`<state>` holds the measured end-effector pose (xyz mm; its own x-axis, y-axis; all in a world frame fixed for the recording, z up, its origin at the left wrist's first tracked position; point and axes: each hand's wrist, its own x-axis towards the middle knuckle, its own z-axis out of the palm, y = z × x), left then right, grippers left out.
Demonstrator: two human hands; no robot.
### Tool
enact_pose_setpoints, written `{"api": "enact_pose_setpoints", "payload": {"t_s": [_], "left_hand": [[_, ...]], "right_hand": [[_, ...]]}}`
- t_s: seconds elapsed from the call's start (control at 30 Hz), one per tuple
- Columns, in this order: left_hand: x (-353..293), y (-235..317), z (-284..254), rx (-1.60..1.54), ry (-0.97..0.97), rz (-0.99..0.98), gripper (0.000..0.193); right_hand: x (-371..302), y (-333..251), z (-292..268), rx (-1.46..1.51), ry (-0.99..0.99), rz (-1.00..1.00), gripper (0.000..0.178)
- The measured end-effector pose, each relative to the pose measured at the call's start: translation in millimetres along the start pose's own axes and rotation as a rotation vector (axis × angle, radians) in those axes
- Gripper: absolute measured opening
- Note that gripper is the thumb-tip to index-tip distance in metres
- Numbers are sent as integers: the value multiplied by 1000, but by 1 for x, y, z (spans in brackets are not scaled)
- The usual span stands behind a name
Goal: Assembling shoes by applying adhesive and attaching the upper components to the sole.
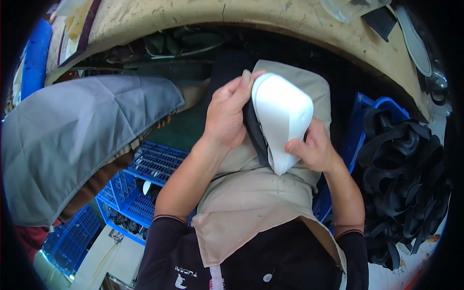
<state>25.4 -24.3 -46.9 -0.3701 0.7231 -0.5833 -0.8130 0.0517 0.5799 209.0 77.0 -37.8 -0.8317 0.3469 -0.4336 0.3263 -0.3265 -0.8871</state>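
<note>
White form (285,111) up in both hands, above the person's lap, wide end toward the worktop (193,12), narrow end toward the body. Smooth, pale face is turned to the camera; brightest part is washed out.

Left hand (226,113): partly closed at the upper left edge of the form, thumb raised along the rim near the wide end. A fingertip shows past the top edge, other fingers mostly hidden, so exact grip behind can't be told. Right hand (314,145): curled around the lower right side, thumb pressed on the near face close to the narrow end, fingers going behind, mostly out of sight. Both have hold of the form, neither spread wide.

Black piece (254,128) runs along the form's left side, between it and the left hand; can't tell if attached.

Beige apron (261,227) covers the lap under the hands. Right of the person: heap of black pieces (401,179), blue crate (353,128) just beside. Left: grey cloth (87,130) draped over another person, blue rack (157,162) lower down. Worktop's right end carries a clear container (355,8), a dark scrap (380,23) and a grey insole (413,43).
</note>
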Motion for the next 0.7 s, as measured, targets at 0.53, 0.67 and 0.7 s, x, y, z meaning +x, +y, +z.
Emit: {"api": "enact_pose_setpoints", "payload": {"t_s": [0.53, 0.67, 0.7], "left_hand": [[7, 20, 38, 258, -49, 184, 38], [4, 24, 34, 412, -142, 287, 32], [5, 30, 33, 535, -161, 331, 30]], "right_hand": [[-4, -59, -31, -34, -76, 44, 96], [-7, -53, -30, 50, -78, 4, 97], [-5, -51, -29, 44, -67, -44, 95]]}}
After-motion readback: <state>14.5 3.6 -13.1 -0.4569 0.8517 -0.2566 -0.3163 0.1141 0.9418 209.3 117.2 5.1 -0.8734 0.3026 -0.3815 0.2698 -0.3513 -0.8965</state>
